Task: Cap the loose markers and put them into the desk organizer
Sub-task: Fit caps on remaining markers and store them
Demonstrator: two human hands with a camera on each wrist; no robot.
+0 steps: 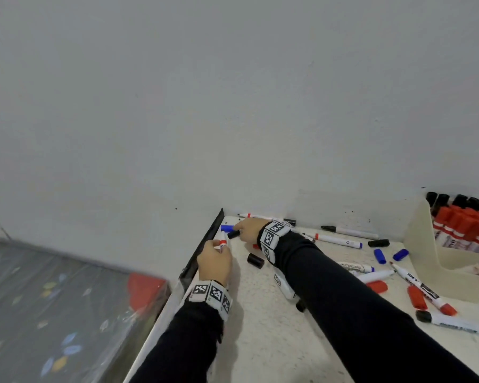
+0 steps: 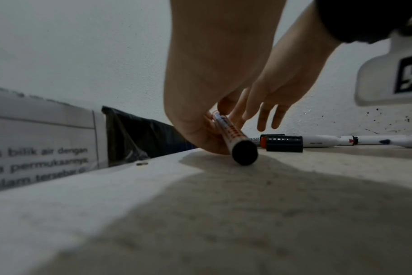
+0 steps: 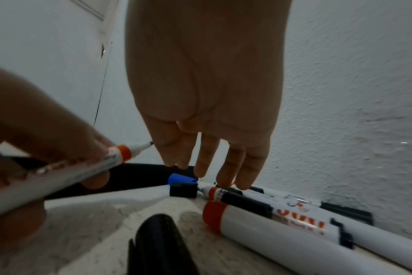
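An uncapped marker with a red collar and a black end sits gripped in the left hand, fingers and thumb curled round its white barrel, at the far left corner of the bench; its tip points toward the wall. The hand rests low on the bench edge, the dark-sleeved forearm running back toward the camera, a tagged band at the wrist. The right hand reaches across from the right, palm down, fingers straight and spread, their tips over a black cap and a blue cap lying beside the wall; the views do not settle whether they touch, and it holds nothing. Another black cap lies just behind that wrist. Farther right, loose markers and red, blue and black caps lie scattered on the bench, and the cream desk organizer stands at the far right with red- and black-capped markers upright in it.
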